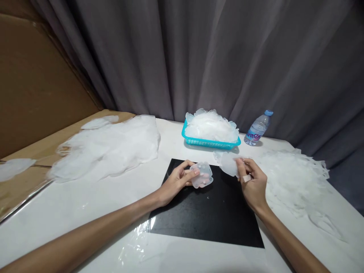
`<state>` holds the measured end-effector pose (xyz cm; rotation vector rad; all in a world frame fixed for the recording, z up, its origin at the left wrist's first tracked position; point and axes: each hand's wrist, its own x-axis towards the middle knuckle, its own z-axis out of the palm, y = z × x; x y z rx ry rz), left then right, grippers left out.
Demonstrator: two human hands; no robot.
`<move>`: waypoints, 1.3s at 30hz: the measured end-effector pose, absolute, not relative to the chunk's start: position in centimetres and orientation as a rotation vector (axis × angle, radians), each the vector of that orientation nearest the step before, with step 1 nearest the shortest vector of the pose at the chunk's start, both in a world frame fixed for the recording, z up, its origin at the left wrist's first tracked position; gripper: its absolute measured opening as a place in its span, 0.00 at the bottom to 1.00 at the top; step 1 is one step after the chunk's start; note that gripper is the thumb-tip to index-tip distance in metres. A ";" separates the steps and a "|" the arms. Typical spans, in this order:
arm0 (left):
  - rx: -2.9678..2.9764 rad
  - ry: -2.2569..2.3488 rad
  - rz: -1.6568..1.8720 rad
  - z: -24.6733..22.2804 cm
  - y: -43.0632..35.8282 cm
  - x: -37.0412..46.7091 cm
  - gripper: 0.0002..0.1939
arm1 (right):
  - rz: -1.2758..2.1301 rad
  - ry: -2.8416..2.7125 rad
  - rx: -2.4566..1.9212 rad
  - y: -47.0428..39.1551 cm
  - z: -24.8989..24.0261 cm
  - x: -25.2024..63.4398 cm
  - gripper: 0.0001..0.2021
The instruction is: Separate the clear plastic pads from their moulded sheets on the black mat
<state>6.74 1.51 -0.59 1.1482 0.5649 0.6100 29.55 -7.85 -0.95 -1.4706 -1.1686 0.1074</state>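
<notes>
Over the upper left part of a black mat (pixel 204 216), my left hand (pixel 179 179) pinches a small translucent piece (pixel 202 175) with rounded corners. My right hand (pixel 252 181) is closed on a thin translucent white sheet (pixel 229 163), held above the mat's upper right corner. A small pale strip (pixel 247 178) shows at the right fingers. The two hands are apart. Beyond them stands a turquoise basket (pixel 212 144) heaped with similar white pieces (pixel 210 126).
A water bottle (pixel 257 128) stands right of the basket. White sheets (pixel 113 148) lie at the left, partly on cardboard (pixel 48 146). A loose pile of white scraps (pixel 295 182) spreads at the right. Clear plastic (pixel 136 242) lies near the front. Grey curtains (pixel 193 57) hang behind.
</notes>
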 end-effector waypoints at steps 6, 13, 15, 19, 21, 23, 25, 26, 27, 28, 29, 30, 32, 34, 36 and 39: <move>1.065 0.721 0.926 -1.1 2.6 6.8 0.16 | 0.448 -1.966 -1.296 -7.8 -1.2 29.9 0.10; 1.038 0.741 1.036 -0.6 3.0 6.9 0.13 | 0.601 -1.884 -1.484 -7.5 -1.5 31.0 0.18; 1.060 0.728 0.996 -0.5 2.8 7.0 0.13 | 0.630 -1.898 -1.483 -7.6 -1.5 31.0 0.15; 1.112 0.719 0.889 -0.9 2.5 7.3 0.16 | 0.814 -1.855 -1.436 -7.8 -1.1 30.4 0.04; 1.131 0.722 0.855 -1.3 2.5 7.3 0.18 | 0.904 -1.767 -1.433 -7.9 -0.7 30.1 0.05; 1.154 0.715 0.831 -1.5 2.4 7.2 0.22 | 0.990 -1.651 -1.413 -7.9 -0.3 30.0 0.08; 1.212 0.685 0.777 -1.5 2.3 7.0 0.27 | 1.045 -1.544 -1.377 -7.9 0.0 29.8 0.10; 1.256 0.664 0.740 -1.3 2.3 7.0 0.29 | 1.056 -1.500 -1.362 -7.8 0.1 29.7 0.11; 1.314 0.638 0.692 -1.1 2.2 6.9 0.29 | 1.052 -1.462 -1.349 -7.8 0.2 29.5 0.12; 1.382 0.610 0.637 -0.9 2.2 6.9 0.27 | 1.040 -1.429 -1.336 -7.8 0.2 29.3 0.13; 1.447 0.581 0.577 -0.7 2.1 6.8 0.23 | 1.027 -1.401 -1.325 -7.8 0.2 29.0 0.13; 1.504 0.550 0.518 -0.5 2.0 6.8 0.19 | 1.013 -1.376 -1.315 -7.7 0.2 28.7 0.13; 1.562 0.507 0.430 -0.3 1.9 6.9 0.15 | 0.970 -1.349 -1.306 -7.6 0.1 28.2 0.14; 1.528 0.503 0.416 -0.5 1.9 6.9 0.14 | 0.877 -1.360 -1.331 -7.4 0.0 28.3 0.15; 1.466 0.518 0.442 -0.7 1.9 6.9 0.15 | 0.654 -1.405 -1.442 -7.1 -0.4 29.2 0.16; 1.410 0.515 0.473 -1.0 2.0 6.9 0.15 | 0.135 -1.516 -1.742 -6.8 -1.6 31.5 0.19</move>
